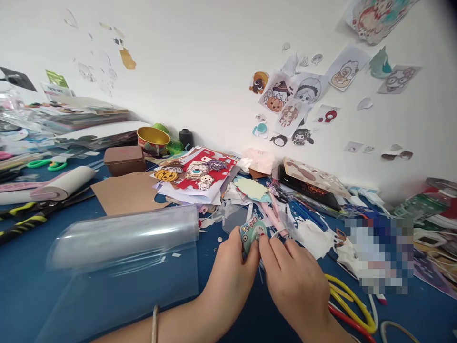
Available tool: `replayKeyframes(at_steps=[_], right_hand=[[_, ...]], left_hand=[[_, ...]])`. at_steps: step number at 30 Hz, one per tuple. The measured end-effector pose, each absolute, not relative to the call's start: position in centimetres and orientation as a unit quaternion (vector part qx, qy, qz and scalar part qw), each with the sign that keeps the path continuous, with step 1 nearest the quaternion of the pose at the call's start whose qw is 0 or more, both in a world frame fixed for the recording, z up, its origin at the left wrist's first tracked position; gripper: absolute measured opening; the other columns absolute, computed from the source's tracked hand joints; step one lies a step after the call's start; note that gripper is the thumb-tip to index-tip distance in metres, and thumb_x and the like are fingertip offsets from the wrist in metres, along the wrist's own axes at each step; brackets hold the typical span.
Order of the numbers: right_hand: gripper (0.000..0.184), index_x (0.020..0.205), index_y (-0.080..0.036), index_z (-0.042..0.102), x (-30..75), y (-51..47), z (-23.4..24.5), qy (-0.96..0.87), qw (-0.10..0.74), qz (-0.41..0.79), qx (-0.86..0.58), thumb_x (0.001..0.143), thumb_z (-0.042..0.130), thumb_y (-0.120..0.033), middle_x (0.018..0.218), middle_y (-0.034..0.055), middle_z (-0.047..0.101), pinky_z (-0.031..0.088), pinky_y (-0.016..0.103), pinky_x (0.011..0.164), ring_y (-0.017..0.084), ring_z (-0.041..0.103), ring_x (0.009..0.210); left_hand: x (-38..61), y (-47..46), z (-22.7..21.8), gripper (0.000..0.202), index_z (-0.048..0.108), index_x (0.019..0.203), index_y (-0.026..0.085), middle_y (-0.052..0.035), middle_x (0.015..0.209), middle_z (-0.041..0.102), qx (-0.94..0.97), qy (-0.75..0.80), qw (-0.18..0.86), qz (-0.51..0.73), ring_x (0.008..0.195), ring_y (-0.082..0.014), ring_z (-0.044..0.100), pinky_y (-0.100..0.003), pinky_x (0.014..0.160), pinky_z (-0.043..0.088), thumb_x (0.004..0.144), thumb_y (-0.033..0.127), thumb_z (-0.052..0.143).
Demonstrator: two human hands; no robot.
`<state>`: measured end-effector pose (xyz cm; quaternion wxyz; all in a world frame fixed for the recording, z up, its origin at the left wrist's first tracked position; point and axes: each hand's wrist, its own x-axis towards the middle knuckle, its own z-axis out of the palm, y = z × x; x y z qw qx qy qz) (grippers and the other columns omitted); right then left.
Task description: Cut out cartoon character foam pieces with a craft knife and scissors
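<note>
A small green card (249, 232) printed with cartoon figures is held up in the middle of the head view, above the blue table (221, 314). My left hand (228, 267) grips its left side, closed between thumb and fingers. At the lower right edge of the card, the curled fingers of my right hand (294, 281) are pressed together on it; its thumb is hidden. Just behind my right hand lies a pink pen-like tool (274, 216), among paper scraps. A pale green scalloped paper cutout (251, 189) rests farther back.
To the left, a roll of clear plastic film (132, 238) lies partly unrolled. Behind it are brown card (128, 190), a brown box (124, 160) and cartoon cutouts on red paper (203, 166). Crumpled tissue (316, 238) and a yellow cable (357, 305) lie at right.
</note>
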<state>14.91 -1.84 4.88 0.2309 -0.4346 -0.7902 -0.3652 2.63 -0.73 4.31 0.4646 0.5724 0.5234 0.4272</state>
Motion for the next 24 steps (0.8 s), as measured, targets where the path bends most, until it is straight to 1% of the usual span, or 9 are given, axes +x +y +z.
replayKeyframes(at_steps=[2,5,8,11,15,19,24], right_hand=[[0.027,0.083,-0.012,0.063,15.2,-1.7,5.0,-0.790,0.267,-0.336,-0.437,0.093,0.038,-0.012,0.061,0.0040,0.062,0.027,0.030,0.056,0.016,0.049,0.055],[0.027,0.076,-0.015,0.062,15.7,-1.7,5.3,-0.789,0.317,-0.254,-0.461,0.090,0.039,-0.013,0.062,0.0040,0.063,0.029,0.029,0.055,0.016,0.053,0.057],[0.026,0.071,-0.017,0.061,16.1,-1.8,5.7,-0.789,0.332,-0.167,-0.489,0.088,0.041,-0.015,0.059,0.0016,0.061,0.029,0.026,0.050,0.015,0.054,0.053],[0.024,0.070,-0.018,0.059,16.4,-2.0,6.1,-0.786,0.346,-0.097,-0.502,0.087,0.043,-0.017,0.059,-0.0003,0.060,0.032,0.023,0.049,0.013,0.055,0.052],[0.026,0.067,-0.020,0.056,16.7,-2.2,6.4,-0.778,0.344,-0.007,-0.526,0.088,0.041,-0.019,0.057,-0.0018,0.058,0.033,0.021,0.048,0.012,0.053,0.051],[0.027,0.068,-0.020,0.055,16.9,-2.2,6.7,-0.766,0.339,0.063,-0.543,0.090,0.040,-0.024,0.057,-0.0011,0.056,0.033,0.022,0.047,0.012,0.051,0.051],[0.028,0.064,-0.020,0.050,17.3,-2.2,6.8,-0.760,0.322,0.128,-0.550,0.089,0.039,-0.028,0.055,-0.0025,0.049,0.033,0.021,0.046,0.012,0.046,0.050]], left_hand=[[2.6,-0.7,4.3,0.017,0.047,0.079,0.022,0.0016,0.075,0.059,0.589,0.514,0.467,0.414,0.070,-0.0157,0.052,-0.027,0.065,0.037,0.085,0.037,0.045],[2.5,-0.7,4.4,0.017,0.047,0.079,0.022,0.0019,0.073,0.059,0.613,0.494,0.474,0.395,0.068,-0.0151,0.050,-0.026,0.063,0.036,0.085,0.037,0.044],[2.4,-0.7,4.6,0.017,0.046,0.076,0.022,0.0017,0.072,0.057,0.630,0.480,0.479,0.379,0.067,-0.0149,0.048,-0.025,0.062,0.036,0.084,0.036,0.044],[2.3,-0.6,4.8,0.015,0.046,0.077,0.021,0.0014,0.072,0.056,0.639,0.471,0.482,0.370,0.067,-0.0148,0.048,-0.025,0.063,0.035,0.084,0.034,0.043],[2.2,-0.5,4.9,0.016,0.045,0.075,0.021,0.0032,0.068,0.053,0.645,0.461,0.488,0.366,0.064,-0.0132,0.044,-0.023,0.059,0.033,0.083,0.035,0.044],[2.1,-0.6,5.3,0.014,0.046,0.076,0.022,0.0034,0.072,0.054,0.639,0.429,0.518,0.375,0.067,-0.0128,0.044,-0.022,0.062,0.034,0.083,0.033,0.044],[2.0,-0.6,5.7,0.013,0.044,0.075,0.021,0.0044,0.070,0.049,0.639,0.418,0.529,0.371,0.066,-0.0117,0.039,-0.022,0.059,0.031,0.083,0.032,0.045]])
